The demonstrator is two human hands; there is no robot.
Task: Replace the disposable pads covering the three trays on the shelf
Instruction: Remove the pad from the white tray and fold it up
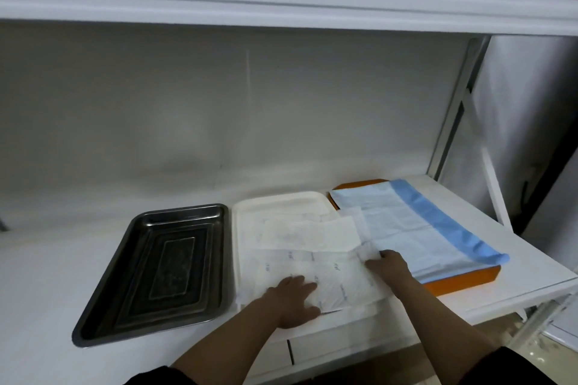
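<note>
Head view, trays: three sit in a row on the white shelf: a bare metal tray on the left, a white tray in the middle, an orange tray on the right.
Pads: a white pad, partly unfolded, lies in the white tray; a blue pad covers the orange tray.
Left hand: fingers flat, pressing the white pad's near part.
Right hand: fingers curled, pinching the white pad's right edge, where it overlaps the blue pad.
Risk, snagging: pulling that edge rightward could drag the blue pad askew, since the two touch.
Risk, bunching: the far folds look loose; spreading unevenly may leave creases or bare tray.
Risk, overhang: the near edge hangs past the shelf front and could slide off if released.
Remaining: the metal tray has no pad yet.
</note>
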